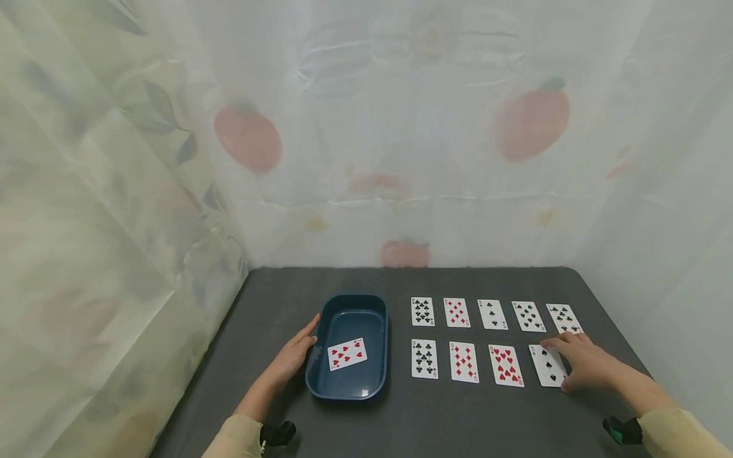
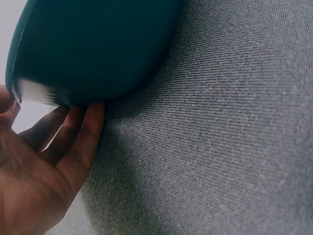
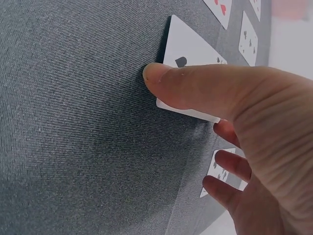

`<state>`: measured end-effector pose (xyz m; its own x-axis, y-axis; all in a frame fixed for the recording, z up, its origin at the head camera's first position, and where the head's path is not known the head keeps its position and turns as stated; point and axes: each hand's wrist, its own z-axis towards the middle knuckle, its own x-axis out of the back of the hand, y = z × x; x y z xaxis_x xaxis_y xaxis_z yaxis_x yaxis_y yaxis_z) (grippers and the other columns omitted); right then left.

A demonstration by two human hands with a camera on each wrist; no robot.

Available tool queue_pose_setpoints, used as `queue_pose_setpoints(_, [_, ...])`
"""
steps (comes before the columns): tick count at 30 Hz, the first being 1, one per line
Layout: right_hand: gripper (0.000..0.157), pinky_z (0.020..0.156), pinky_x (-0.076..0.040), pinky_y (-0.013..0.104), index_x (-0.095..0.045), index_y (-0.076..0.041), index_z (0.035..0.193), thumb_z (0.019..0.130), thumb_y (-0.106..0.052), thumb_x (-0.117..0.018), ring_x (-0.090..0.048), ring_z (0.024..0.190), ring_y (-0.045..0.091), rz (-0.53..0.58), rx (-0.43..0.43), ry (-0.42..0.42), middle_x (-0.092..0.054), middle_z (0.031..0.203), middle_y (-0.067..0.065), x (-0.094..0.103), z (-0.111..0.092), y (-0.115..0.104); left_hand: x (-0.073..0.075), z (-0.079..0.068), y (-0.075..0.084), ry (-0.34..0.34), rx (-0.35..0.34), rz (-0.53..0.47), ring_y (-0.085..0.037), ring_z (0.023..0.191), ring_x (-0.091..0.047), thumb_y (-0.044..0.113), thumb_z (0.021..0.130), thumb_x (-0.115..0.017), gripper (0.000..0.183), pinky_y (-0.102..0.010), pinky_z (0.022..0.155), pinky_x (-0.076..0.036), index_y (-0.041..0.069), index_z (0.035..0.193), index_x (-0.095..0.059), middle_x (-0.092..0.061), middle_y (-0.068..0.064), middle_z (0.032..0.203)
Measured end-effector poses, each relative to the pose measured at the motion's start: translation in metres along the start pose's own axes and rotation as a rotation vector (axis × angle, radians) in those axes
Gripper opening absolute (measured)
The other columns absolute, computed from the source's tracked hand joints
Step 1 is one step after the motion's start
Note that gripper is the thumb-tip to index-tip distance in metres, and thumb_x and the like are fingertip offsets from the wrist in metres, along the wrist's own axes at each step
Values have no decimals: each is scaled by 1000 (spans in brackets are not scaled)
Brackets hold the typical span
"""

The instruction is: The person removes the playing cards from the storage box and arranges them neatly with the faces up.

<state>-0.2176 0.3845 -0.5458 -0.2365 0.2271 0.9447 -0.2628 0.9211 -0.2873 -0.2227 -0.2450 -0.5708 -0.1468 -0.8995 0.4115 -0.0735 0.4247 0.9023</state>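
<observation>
My left hand [image 1: 289,360] rests at the left side of a blue tray [image 1: 378,389], its mostly straight fingers touching the outer wall in the left wrist view. Inside the tray lies a red heart playing card [image 1: 347,354], face up and askew. At the right end of the front row, my right hand [image 1: 590,362] pinches a spade playing card [image 1: 546,366] by its edges. The right wrist view shows the thumb across this card [image 3: 188,44], with the index fingertip at its opposite edge. Just beyond that hand lies a club card [image 1: 563,316].
Two rows of face-up playing cards lie right of the tray, including a club card [image 1: 424,359], a diamond card [image 1: 464,362] and a heart card [image 1: 506,366] in front. The dark table [image 1: 458,420] meets a printed curtain [image 1: 401,159] at the back and sides.
</observation>
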Motion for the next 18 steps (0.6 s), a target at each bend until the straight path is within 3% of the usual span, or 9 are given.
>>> queue_pose_setpoints(18, [84, 94, -40, 73, -63, -7, 133, 57, -25, -95, -39, 125, 55, 13, -23, -22, -51, 133, 28, -1, -1, -2, 0, -1, 1, -27, -30, -27, -32, 156, -7, 23, 111, -37, 56, -60, 120, -5, 24, 165, -23, -16, -5, 170])
